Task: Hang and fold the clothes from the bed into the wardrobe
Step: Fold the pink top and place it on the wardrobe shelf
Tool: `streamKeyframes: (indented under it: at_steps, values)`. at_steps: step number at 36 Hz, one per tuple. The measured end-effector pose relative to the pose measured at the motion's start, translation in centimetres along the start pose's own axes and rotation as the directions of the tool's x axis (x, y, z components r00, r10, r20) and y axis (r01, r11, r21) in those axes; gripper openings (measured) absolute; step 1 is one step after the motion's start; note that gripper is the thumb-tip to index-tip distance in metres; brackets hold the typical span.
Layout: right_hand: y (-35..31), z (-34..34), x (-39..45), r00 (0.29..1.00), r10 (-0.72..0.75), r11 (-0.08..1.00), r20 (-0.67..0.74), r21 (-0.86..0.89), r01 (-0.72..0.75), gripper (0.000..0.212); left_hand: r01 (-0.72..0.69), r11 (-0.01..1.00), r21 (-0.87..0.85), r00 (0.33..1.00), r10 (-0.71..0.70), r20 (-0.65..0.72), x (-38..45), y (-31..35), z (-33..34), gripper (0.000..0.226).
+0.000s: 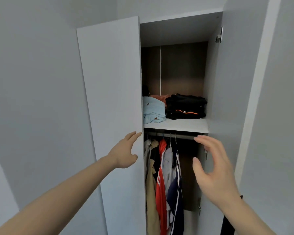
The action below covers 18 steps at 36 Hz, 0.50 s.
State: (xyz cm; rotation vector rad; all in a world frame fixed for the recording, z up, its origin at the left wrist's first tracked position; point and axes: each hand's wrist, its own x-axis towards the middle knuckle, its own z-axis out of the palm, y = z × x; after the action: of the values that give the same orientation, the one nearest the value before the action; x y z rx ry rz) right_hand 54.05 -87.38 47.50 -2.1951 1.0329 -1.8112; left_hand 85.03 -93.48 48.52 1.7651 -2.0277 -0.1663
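Observation:
I face an open grey wardrobe. Its upper shelf (176,125) carries a folded light blue garment (153,109), a pinkish one behind it, and a stack of folded black clothes (185,106). Below, a rail (182,136) holds several hanging garments: a beige one (151,180), a red one with white stripes (161,184) and a navy one (176,187). My left hand (125,152) lies flat with straight fingers on the left door (112,99) near its edge. In front of the wardrobe's right part, my right hand (212,168) hovers with fingers spread and holds nothing.
The right door (255,99) stands open, with hinges at its inner edge. A plain grey wall is at the left. The right part of the hanging space is free of clothes. The bed is out of view.

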Motion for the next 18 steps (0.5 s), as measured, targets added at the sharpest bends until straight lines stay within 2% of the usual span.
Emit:
streamKeyframes:
  at_steps: [4,8,12,14,18]
  values:
    - [-0.9,-2.7,-1.1,0.98,-0.068,0.991,-0.185,-0.125,0.045,0.049,-0.057,0.996,0.063,0.998,0.059,-0.028,-5.6,1.4,-1.4,0.086]
    - [-0.5,-4.0,-2.1,0.953,-0.046,0.976,-0.3,-0.215,-0.021,0.06,-0.057,0.995,0.079,0.996,0.062,-0.058,-9.9,2.7,-2.4,0.08]
    - [0.0,-3.2,-3.1,0.956,0.248,0.96,-0.157,-0.095,-0.265,0.106,-0.065,0.995,0.07,0.994,0.07,-0.079,-12.6,3.6,-2.7,0.075]
    - [-0.2,-2.4,-3.4,0.949,0.278,0.947,-0.149,-0.125,-0.297,0.112,-0.068,0.995,0.069,0.994,0.074,-0.084,-13.5,3.8,-2.8,0.073]
    - [-0.5,-0.8,-3.2,0.943,0.305,0.943,-0.135,-0.098,-0.318,0.111,-0.052,0.996,0.074,0.993,0.06,-0.104,-14.6,3.6,-3.2,0.07]
